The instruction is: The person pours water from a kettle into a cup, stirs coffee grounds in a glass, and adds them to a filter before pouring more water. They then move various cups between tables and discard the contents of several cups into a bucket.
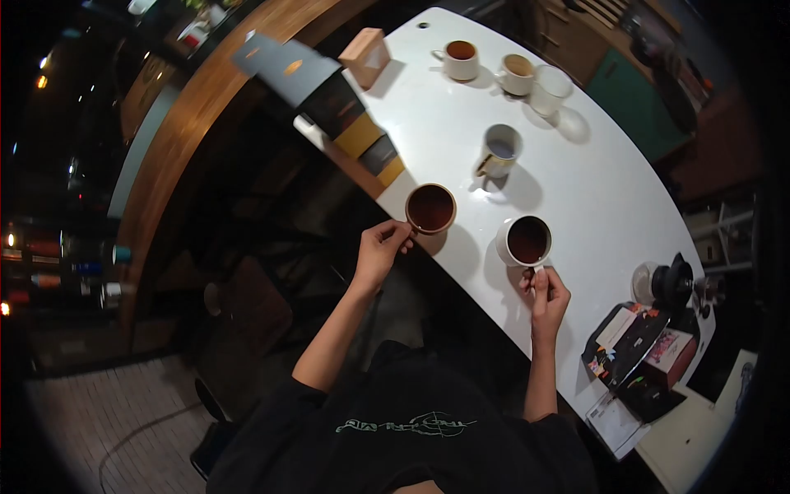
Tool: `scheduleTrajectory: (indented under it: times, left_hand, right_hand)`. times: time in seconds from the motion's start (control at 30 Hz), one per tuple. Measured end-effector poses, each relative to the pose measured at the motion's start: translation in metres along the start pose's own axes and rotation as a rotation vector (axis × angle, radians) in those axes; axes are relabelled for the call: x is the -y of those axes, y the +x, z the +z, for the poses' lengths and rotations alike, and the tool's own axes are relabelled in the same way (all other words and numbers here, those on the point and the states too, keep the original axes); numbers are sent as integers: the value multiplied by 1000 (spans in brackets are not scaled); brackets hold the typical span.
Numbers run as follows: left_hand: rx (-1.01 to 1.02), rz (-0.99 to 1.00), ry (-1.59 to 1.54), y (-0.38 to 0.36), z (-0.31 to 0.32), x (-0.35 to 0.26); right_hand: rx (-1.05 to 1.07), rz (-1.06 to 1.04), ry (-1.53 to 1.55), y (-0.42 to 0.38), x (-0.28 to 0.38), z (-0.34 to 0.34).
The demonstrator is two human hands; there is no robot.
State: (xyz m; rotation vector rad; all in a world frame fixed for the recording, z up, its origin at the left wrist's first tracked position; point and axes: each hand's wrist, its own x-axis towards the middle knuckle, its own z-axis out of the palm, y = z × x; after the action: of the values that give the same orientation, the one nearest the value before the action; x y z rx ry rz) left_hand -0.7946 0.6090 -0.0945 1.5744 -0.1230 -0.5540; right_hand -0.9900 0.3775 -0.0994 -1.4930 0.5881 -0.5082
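Observation:
My left hand pinches the handle of a brown-rimmed mug filled with dark liquid, over the table's near edge. On the right, my right hand is closed on the handle of a white mug, also holding dark liquid. Beyond the two stands a light mug with a gold-toned handle, its inside bluish grey. Farther back are a white cup of reddish-brown liquid, a smaller cup of tan liquid and a translucent white cup.
These stand on a white table. A pinkish box sits at its far left corner, beside a stack of dark and yellow boxes. To the right lie a black patterned pouch, a glass pot with black fittings and papers.

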Motion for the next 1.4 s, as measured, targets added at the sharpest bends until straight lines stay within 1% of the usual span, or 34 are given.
scheduleTrajectory:
  times: [0.03,0.1,0.17,0.2,0.27,0.37,0.43,0.6,0.67,0.77,0.97,1.03,1.1,1.17,1.23,1.3,1.4]
  left_hand:
    - [14,0,17,-10,-6,-4]
    - [-69,-15,11,-33,-21,-9]
    - [-43,-63,10,-54,-41,-13]
    - [-24,-50,-2,-64,-56,-9]
    - [-83,-44,-19,-93,-81,-9]
    - [-152,-29,-31,-138,-120,-16]
    - [-231,-70,-63,-173,-146,-22]
    - [-388,-45,-79,-273,-224,-17]
    - [-459,-25,-88,-317,-253,-13]
    - [-555,-14,-88,-383,-297,0]
    - [-653,-34,-76,-503,-383,19]
    - [-678,-26,-98,-536,-406,19]
    - [-698,-30,-112,-561,-429,22]
    - [-722,-16,-128,-580,-453,24]
    - [-744,-37,-105,-597,-476,26]
    - [-741,4,-95,-605,-503,30]
    - [-739,-5,-92,-614,-546,34]
  right_hand:
    - [35,-3,0,-5,5,3]
    - [99,-10,-19,-17,16,13]
    - [174,-9,-25,-28,25,27]
    - [205,-5,-22,-34,27,35]
    - [263,-18,-21,-47,34,53]
    - [403,-23,-20,-64,40,83]
    - [473,-40,-17,-79,49,111]
    - [707,-64,0,-126,60,182]
    - [793,-40,38,-153,61,209]
    - [887,-112,40,-198,57,253]
    - [1092,-59,67,-296,67,338]
    - [1119,-56,76,-327,67,363]
    - [1195,-53,45,-351,76,389]
    - [1217,-43,48,-377,81,415]
    - [1255,23,48,-398,85,439]
    - [1303,22,12,-412,91,465]
    - [1345,12,38,-433,96,507]
